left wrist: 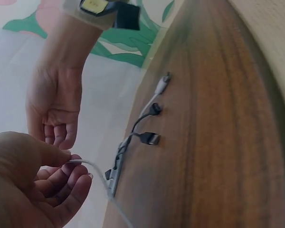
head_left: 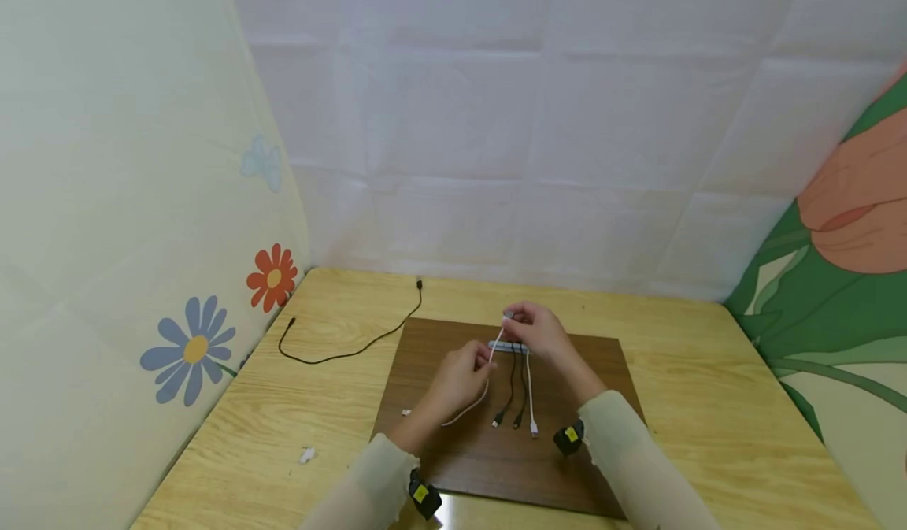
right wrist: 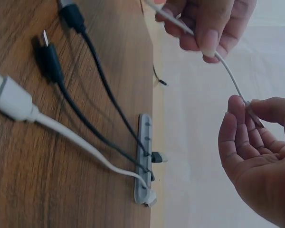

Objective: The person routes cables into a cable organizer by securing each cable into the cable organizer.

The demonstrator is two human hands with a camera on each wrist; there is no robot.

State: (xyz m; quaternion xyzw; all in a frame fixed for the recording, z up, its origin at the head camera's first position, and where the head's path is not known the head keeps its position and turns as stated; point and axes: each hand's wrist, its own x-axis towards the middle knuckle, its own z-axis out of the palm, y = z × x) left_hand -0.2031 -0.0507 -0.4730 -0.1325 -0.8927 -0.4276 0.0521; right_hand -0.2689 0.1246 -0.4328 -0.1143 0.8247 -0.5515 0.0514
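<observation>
My left hand [head_left: 460, 374] pinches a thin white cable [right wrist: 229, 73] between thumb and fingers, above the brown board. Farther along, my right hand [head_left: 542, 333] pinches the same cable near its end; the plug is mostly hidden by the fingers. Just below both hands lies a grey-blue cable clip strip [right wrist: 143, 137] with several slots. Two black cables [right wrist: 99, 71] and another white cable [right wrist: 71, 135] sit in its slots, their plugs lying toward me on the board. The held cable's other part trails down to the board at left.
The brown board [head_left: 496, 467] lies on a wooden table [head_left: 708, 404]. A loose black cable [head_left: 354, 353] curves across the table at back left. A small white scrap [head_left: 307, 455] is at front left. Fabric-like walls [head_left: 531, 120] stand behind and at both sides.
</observation>
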